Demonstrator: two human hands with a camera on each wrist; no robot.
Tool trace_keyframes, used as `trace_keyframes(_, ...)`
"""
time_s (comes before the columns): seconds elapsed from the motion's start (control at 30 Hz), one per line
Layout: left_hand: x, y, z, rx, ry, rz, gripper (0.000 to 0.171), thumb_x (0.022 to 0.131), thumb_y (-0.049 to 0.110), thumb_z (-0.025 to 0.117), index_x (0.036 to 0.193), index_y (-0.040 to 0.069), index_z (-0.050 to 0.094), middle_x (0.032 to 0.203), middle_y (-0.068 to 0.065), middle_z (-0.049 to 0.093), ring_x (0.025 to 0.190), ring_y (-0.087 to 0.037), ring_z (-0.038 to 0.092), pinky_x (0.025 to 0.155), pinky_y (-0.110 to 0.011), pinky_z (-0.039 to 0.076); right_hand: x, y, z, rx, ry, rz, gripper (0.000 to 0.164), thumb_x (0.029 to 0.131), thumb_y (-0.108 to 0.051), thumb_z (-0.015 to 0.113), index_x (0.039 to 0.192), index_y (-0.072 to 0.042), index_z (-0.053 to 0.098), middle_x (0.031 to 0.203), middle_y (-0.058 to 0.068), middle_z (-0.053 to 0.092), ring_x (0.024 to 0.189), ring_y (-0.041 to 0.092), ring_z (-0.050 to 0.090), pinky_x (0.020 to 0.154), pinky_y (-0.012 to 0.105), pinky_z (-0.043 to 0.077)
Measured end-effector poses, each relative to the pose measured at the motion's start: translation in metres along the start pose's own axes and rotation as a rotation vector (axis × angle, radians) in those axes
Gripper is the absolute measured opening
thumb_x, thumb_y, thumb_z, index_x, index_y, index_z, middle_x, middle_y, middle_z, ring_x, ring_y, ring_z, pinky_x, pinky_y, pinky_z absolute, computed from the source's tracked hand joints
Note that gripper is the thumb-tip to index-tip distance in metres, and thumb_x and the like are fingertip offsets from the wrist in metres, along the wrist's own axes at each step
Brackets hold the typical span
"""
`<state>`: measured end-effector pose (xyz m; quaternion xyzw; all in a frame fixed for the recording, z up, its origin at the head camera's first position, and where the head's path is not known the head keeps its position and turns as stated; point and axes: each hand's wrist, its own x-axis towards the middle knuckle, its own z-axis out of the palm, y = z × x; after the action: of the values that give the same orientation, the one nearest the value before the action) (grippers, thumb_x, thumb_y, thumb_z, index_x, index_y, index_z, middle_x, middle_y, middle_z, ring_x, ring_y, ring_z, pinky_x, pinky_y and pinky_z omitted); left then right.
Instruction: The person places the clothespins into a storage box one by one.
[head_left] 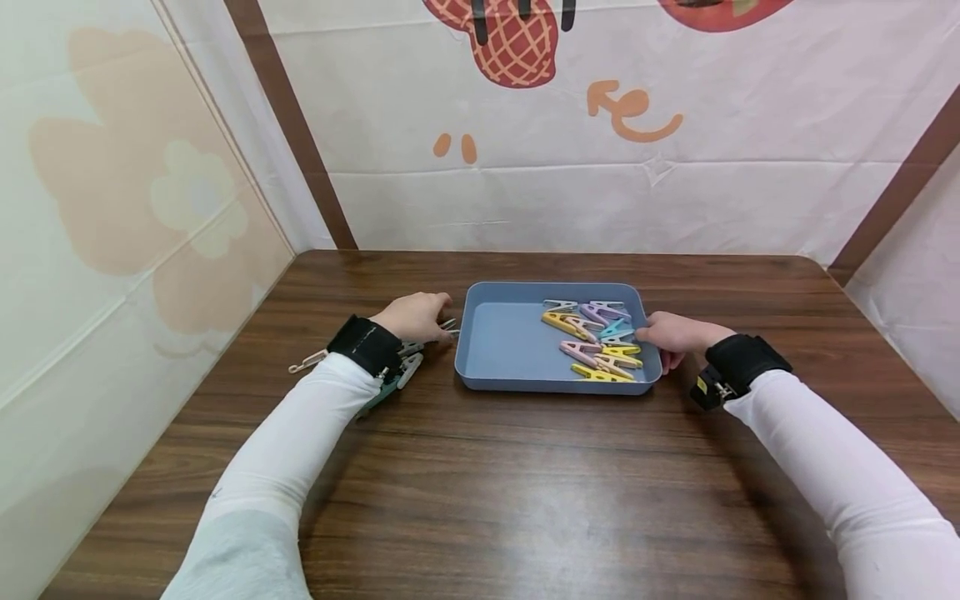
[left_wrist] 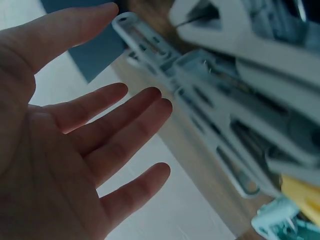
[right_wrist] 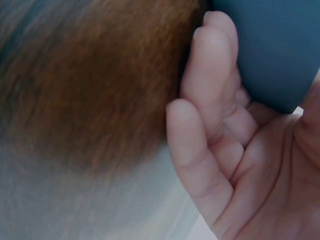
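Observation:
A blue tray (head_left: 498, 337) lies on the table, with several yellow, purple, blue and white clothespins (head_left: 568, 325) gathered in its right half. My right hand (head_left: 681, 332) grips the tray's right wall, the thumb over the rim and the fingers curled against the outside (right_wrist: 207, 75). To the left of the tray, my left hand (head_left: 412, 317) hovers beside a group of mostly grey clothespins (left_wrist: 215, 110). In the left wrist view its fingers are spread and hold nothing. The left wrist and sleeve hide part of that group in the head view.
A pale clothespin (head_left: 307, 362) lies apart, left of the left wrist. In the left wrist view, a yellow clothespin (left_wrist: 302, 195) and a teal one (left_wrist: 277, 220) show beside the grey ones. The brown wooden table (head_left: 525, 483) meets fabric walls behind and at the left.

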<state>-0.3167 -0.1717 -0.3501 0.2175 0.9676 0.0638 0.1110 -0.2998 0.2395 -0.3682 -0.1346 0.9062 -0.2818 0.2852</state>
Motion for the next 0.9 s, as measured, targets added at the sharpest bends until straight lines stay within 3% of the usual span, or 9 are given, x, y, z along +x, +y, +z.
trace_keyframes(0.13, 0.011, 0.0, 0.008, 0.09, 0.019, 0.005, 0.046, 0.085, 0.027, 0.072, 0.121, 0.002, 0.061, 0.109, -0.011, 0.066, 0.098, -0.026, 0.062, 0.083, -0.043, 0.049, 0.002, 0.0, 0.001, -0.004, 0.006, -0.008, 0.03, 0.103, -0.017, 0.038, 0.099, 0.008, 0.054, 0.058, 0.004, 0.059, 0.05, 0.013, 0.057, 0.051, 0.028, 0.048)
trace_keyframes(0.27, 0.021, 0.001, 0.011, 0.133, 0.055, -0.014, 0.027, 0.082, 0.026, 0.073, 0.101, 0.006, 0.07, 0.091, -0.006, 0.067, 0.082, -0.021, 0.062, 0.071, -0.041, 0.05, 0.002, 0.001, 0.002, -0.012, 0.014, 0.001, 0.029, 0.102, -0.017, 0.038, 0.096, 0.007, 0.054, 0.058, 0.004, 0.059, 0.049, 0.013, 0.057, 0.05, 0.027, 0.048)
trace_keyframes(0.43, 0.028, 0.005, 0.01, 0.144, 0.064, -0.034, 0.017, 0.081, 0.026, 0.075, 0.082, 0.01, 0.069, 0.078, -0.002, 0.064, 0.072, -0.019, 0.059, 0.065, -0.04, 0.049, 0.002, 0.003, 0.001, -0.009, 0.013, 0.004, 0.029, 0.103, -0.017, 0.038, 0.099, 0.008, 0.054, 0.059, 0.005, 0.059, 0.05, 0.014, 0.057, 0.052, 0.027, 0.048)
trace_keyframes(0.67, 0.026, 0.008, -0.001, 0.143, 0.046, -0.034, 0.018, 0.085, 0.024, 0.073, 0.092, 0.008, 0.071, 0.088, -0.005, 0.067, 0.081, -0.021, 0.062, 0.071, -0.042, 0.05, 0.001, 0.001, 0.001, -0.017, 0.017, 0.007, 0.03, 0.103, -0.017, 0.039, 0.1, 0.009, 0.053, 0.059, 0.005, 0.06, 0.051, 0.013, 0.058, 0.051, 0.027, 0.048)
trace_keyframes(0.9, 0.028, 0.014, -0.029, 0.132, 0.183, -0.035, 0.026, 0.089, 0.022, 0.069, 0.108, 0.006, 0.067, 0.102, -0.009, 0.067, 0.093, -0.025, 0.063, 0.079, -0.043, 0.049, 0.001, 0.001, 0.002, -0.018, 0.022, 0.022, 0.03, 0.103, -0.017, 0.038, 0.106, 0.011, 0.051, 0.059, 0.005, 0.059, 0.05, 0.013, 0.057, 0.051, 0.026, 0.047)
